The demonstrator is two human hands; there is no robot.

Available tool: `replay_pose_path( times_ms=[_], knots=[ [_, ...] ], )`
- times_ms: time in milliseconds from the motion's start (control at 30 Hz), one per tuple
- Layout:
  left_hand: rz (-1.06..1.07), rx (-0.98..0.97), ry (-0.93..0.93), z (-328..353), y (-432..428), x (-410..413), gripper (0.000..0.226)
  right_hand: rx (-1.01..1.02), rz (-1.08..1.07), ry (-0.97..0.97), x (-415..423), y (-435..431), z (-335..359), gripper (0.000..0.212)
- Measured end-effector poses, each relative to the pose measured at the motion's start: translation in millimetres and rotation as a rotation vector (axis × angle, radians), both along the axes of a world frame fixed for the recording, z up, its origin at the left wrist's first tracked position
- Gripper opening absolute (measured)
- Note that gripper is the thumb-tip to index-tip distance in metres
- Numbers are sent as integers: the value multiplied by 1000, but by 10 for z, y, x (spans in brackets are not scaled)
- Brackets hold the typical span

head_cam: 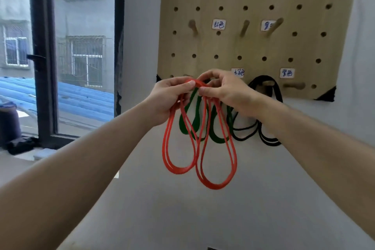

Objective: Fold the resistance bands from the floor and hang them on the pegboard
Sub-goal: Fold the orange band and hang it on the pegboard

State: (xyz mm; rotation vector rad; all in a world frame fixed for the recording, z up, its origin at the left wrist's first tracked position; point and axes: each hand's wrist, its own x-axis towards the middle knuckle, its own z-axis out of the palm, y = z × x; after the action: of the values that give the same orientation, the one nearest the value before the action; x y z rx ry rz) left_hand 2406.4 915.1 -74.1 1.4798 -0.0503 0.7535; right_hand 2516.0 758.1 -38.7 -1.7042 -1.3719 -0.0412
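Both hands are raised in front of the wooden pegboard [257,46], sharing one red band [213,158]. The left hand [168,95] has its grip closed on the band's top, thumb and fingers pinching the gathered strands. The right hand [225,89] pinches the same bunch just beside it, its grip also closed on the red band, fingers curled over the top. Below the hands the red band hangs in two long doubled loops, side by side, free of the wall.

Behind it, a green band [185,126] hangs folded from the lower row of the pegboard, its top hidden by the hands. To the right, a black band [269,136] hangs folded from a peg [267,83] in that same row. Another peg [294,85] further right is bare. Small white labels [218,24] with handwriting sit beside the pegs. A dark-framed window [77,50] is on the left.
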Motion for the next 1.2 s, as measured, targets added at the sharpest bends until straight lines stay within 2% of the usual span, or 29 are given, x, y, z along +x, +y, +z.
replay_pose_path(
  times_ms=[267, 600, 800, 900, 967, 1067, 1200],
  knots=[
    [139, 122, -31, 430, 485, 302, 23, -218, -103, -229, 183, 505, 697, 28],
    [204, 152, -17, 357, 894, 976, 24, -388, -265, -404, 642, 951, 798, 31],
    [198, 85, -102, 150, 978, 1244, 25, -201, -287, -589, 909, 1038, 634, 24],
    [389, 181, -184, 32, 946, 1293, 25, -126, -273, -668, 931, 1015, 594, 29],
    [528, 284, -276, -38, 921, 1305, 18, -113, -244, -652, 935, 987, 573, 31],
    [602, 360, -371, -114, 943, 1321, 17, -111, -267, -690, 909, 988, 539, 31],
    [634, 406, -311, -66, 998, 1362, 18, -192, -349, -706, 847, 1064, 588, 30]
  ],
)
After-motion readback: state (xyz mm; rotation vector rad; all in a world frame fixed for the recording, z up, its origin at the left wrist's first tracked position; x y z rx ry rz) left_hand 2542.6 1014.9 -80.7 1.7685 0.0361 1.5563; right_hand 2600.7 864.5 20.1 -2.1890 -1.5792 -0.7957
